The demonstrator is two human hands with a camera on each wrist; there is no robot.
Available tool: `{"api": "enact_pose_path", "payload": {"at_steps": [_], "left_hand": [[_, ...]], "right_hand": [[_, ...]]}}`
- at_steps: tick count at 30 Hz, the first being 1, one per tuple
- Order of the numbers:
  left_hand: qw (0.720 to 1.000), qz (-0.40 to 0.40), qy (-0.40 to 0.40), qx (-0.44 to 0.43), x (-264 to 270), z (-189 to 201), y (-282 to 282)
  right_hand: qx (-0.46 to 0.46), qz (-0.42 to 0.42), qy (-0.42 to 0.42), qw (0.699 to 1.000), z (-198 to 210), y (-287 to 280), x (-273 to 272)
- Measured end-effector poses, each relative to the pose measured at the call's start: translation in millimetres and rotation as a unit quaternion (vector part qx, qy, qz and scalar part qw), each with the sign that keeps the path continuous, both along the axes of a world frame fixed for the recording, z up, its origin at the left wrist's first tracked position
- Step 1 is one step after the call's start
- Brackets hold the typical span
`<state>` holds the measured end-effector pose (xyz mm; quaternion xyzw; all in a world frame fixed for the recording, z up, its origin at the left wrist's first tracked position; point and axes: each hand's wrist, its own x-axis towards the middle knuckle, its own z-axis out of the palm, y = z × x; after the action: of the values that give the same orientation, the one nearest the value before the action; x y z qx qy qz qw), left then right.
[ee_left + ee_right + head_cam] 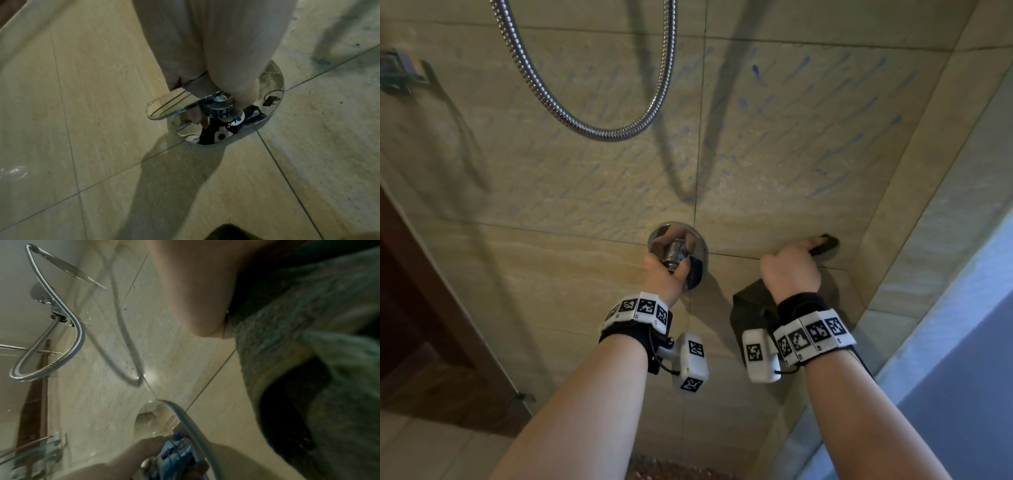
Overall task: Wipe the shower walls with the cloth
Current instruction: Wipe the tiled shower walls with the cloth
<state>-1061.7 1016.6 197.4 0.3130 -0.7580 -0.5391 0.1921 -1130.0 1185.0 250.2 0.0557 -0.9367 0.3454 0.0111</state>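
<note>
Cloth, dark green terry [751,310], sits pressed to beige stone-look wall tiles [571,178] low near the rt corner, bunched under the right hand [791,270], whose fingers curl over it. Left hand [666,279] grasps the chrome mixer lever [164,107] on its round chrome plate [700,270]. Blue streaks [804,113] across upper tiles suggest most wiping is still left, approx. Braided metal shower hose [585,123] loops above.
</note>
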Motion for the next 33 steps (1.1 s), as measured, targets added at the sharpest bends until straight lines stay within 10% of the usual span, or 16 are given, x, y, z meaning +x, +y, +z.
{"api": "enact_pose_path", "payload": {"at_steps": [6, 21, 33], "left_hand": [[1.000, 0.005, 0.012, 0.003, -1.4, -0.9, -0.3], [1.000, -0.001, 0.004, -0.004, 1.4, 0.2, -0.2], [1.000, 0.014, 0.000, -0.005, 1.5, 1.7, 3.5]], "right_hand": [[0.005, -0.009, 0.093, 0.996, 20.0, -5.5, -1.2], [0.079, 0.054, 0.021, 0.995, -32.5, -22.6, 13.1], [-0.001, -0.062, 0.019, 0.998, -21.9, 15.5, -7.1]]}}
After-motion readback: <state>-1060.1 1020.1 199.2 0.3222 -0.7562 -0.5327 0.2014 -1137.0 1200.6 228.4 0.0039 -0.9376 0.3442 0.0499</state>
